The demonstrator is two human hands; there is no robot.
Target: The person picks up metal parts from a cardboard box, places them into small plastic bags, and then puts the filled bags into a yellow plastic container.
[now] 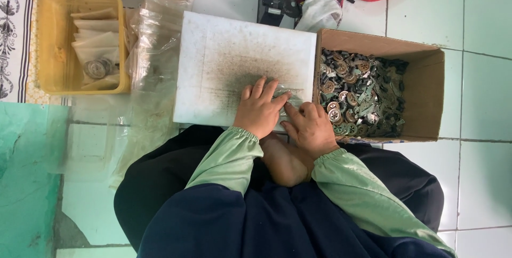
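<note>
Head view looks straight down on a person seated on a tiled floor, both hands at the near edge of a white board (234,61) that lies flat before the knees. The left hand (260,110) rests palm down with its fingers spread over a small clear plastic bag (285,97), pressing it onto the board; the right hand (309,127) has its grip pinched on the bag's near corner, just beside the left fingertips. Whether anything is already inside the bag cannot be told, since the hands cover most of it. Judging by the lie of things, the work is well short of done: the cardboard box (426,93) touching the board's right edge holds a deep heap of small round metal parts (354,98), dull grey and brown, while the yellow tray (50,45) well to the left of the board holds only a few filled bags. A loose pile of empty clear bags (152,50) lies between the tray and the board. The bag looks thin, glossy and slightly crumpled.
</note>
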